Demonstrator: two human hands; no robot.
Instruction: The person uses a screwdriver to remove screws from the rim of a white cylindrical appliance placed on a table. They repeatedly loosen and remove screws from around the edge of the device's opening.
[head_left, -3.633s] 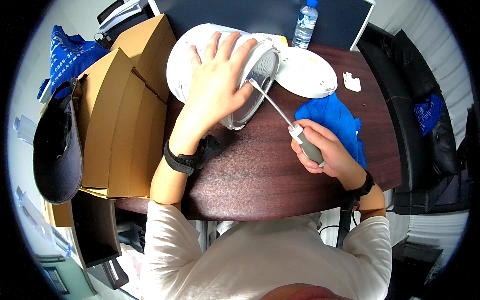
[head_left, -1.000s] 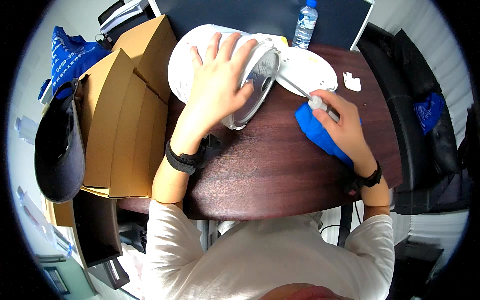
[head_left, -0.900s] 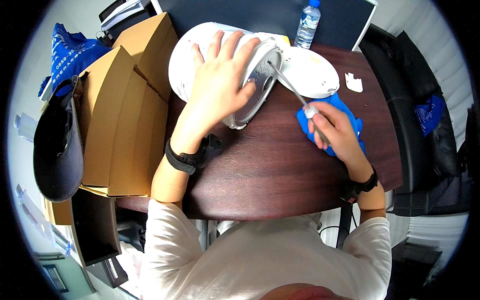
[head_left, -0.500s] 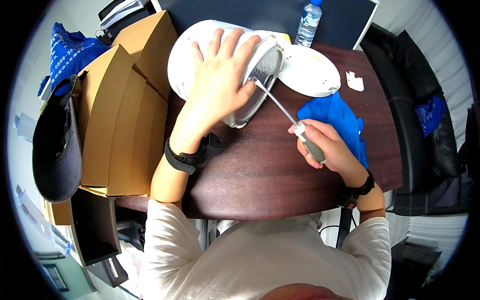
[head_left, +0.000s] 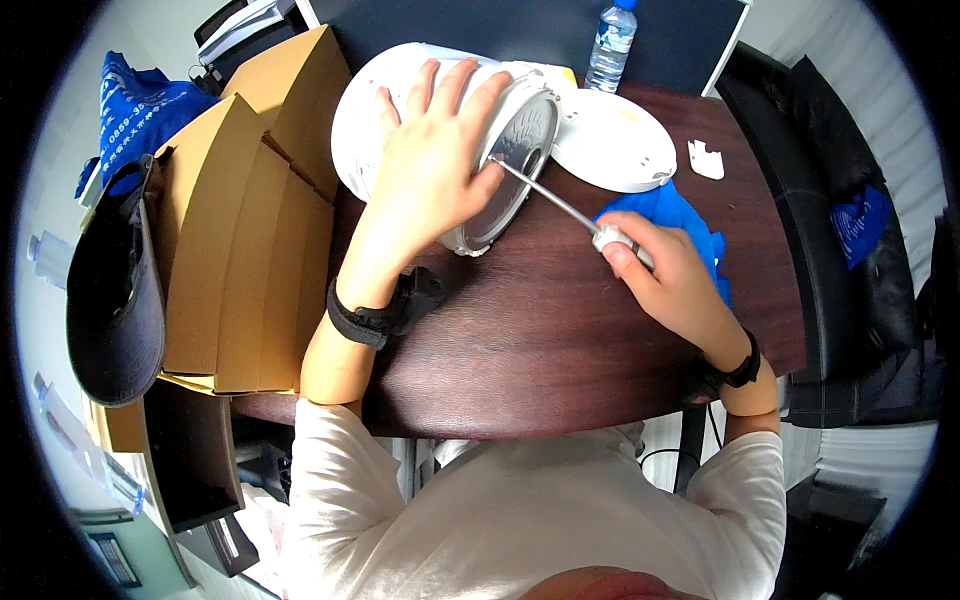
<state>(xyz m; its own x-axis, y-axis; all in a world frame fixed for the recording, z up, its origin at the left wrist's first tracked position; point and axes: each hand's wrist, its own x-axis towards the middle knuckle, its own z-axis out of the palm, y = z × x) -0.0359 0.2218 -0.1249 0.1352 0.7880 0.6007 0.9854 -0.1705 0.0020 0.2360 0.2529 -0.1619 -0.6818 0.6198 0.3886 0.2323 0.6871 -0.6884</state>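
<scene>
A white rounded appliance (head_left: 365,125) lies tipped on its side on the dark wooden table, its open round end with a metallic inside facing right. My left hand (head_left: 435,150) lies spread over its wall, thumb close to the rim. In my right hand (head_left: 665,265) is a screwdriver (head_left: 560,203), its grip wrapped by closed fingers. The shaft slants up and left, and the tip meets the open end beside my left thumb. What exactly the tip touches is hard to make out. A detached white oval cover (head_left: 610,145) lies just right of the appliance.
Beyond the cover stands a water bottle (head_left: 611,50). A small white plastic piece (head_left: 706,160) lies far right, and a blue cloth (head_left: 665,207) sits behind my right hand. Cardboard boxes (head_left: 235,240) and a dark cap (head_left: 115,290) crowd the left side. A dark partition (head_left: 480,40) bounds the back.
My right hand has turned and shifted slightly up and right, covering more of the screwdriver's handle. The shaft now lies at a flatter slant. My left hand stays on the appliance.
</scene>
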